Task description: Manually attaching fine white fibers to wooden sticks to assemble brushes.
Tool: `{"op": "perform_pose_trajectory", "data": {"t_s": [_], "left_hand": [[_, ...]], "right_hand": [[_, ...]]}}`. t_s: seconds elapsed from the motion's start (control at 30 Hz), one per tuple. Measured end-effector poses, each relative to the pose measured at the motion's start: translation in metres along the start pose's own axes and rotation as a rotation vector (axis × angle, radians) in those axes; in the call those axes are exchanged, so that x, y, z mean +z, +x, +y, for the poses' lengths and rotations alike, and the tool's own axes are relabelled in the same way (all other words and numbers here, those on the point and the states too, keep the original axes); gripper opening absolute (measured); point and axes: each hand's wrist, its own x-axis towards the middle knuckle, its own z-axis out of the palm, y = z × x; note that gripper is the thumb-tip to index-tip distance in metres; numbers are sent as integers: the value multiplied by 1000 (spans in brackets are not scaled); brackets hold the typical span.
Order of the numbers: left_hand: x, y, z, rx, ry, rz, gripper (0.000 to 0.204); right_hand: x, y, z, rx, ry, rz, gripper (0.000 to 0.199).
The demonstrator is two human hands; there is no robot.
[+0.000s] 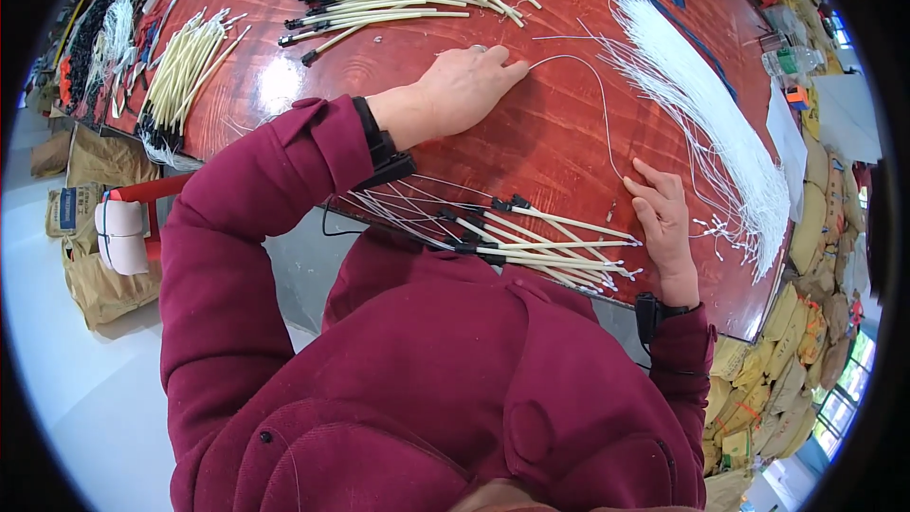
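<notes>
My left hand point(464, 90): at a white string point(605, 106), whether clamped I cannot tell. My right hand point(664, 213): fingers apart, beside string's lower end. Below: red table point(559, 156).

Printed marks on the blue panel point(68, 209) of the brown sack point(81, 277) are not legible.

Smooth cord point(604, 100), glossy wood-grained table point(545, 156).
</notes>
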Motion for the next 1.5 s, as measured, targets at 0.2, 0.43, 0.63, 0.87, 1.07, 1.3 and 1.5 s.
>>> {"op": "perform_pose_trajectory", "data": {"t_s": [0.2, 0.43, 0.63, 0.87, 1.07, 1.3, 1.5], "left_hand": [[-1, 4, -3, -15, -34, -59, 35], [4, 6, -5, -2, -25, 10, 41], [8, 9, -8, -16, -56, -1, 46], [4, 14, -6, 49, -8, -50, 44], [8, 16, 0, 43, -6, -19, 46], [8, 15, -4, 91, -6, -106, 53], [15, 18, 1, 91, -4, 8, 54]], "right_hand": [[2, 0, -3, -4, -19, 35, 29], [2, -1, -5, -3, -17, 56, 29], [2, 0, -2, -4, -27, 67, 28], [2, 0, 4, -14, -28, 81, 28], [2, -1, 7, -9, -25, 84, 28], [3, 1, 7, -18, -28, 77, 30], [3, 1, 9, -25, -48, 83, 32]]}}
